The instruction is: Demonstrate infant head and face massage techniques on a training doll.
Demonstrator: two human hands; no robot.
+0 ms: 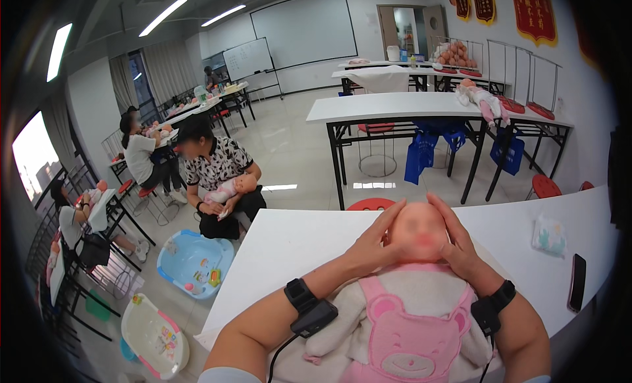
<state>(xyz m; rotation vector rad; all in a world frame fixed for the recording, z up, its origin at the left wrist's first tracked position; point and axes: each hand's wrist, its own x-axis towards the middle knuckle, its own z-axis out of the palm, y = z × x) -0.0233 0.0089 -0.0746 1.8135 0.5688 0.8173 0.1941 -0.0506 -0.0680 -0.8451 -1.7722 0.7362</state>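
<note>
A baby doll [419, 309] lies on its back on the white table [291, 244], its head [419, 230] toward the far edge. It wears a cream long-sleeved top under pink overalls with a bear face [407, 341]. My left hand [377, 239] cups the left side of the doll's head, thumb along the cheek. Against the other side rests my right hand [458, 244], its thumb near the jaw. Fingertips of both hands reach up around the crown. A black strapped device with a cable sits on each of my forearms.
At right on the table lie a plastic-wrapped pack [549, 236] and a phone [576, 283]. A blue baby bathtub [197, 264] and a white one [155, 336] stand on the floor at left. Nearby, a seated person [217, 170] holds another doll. A red stool [370, 204] touches the far edge in view.
</note>
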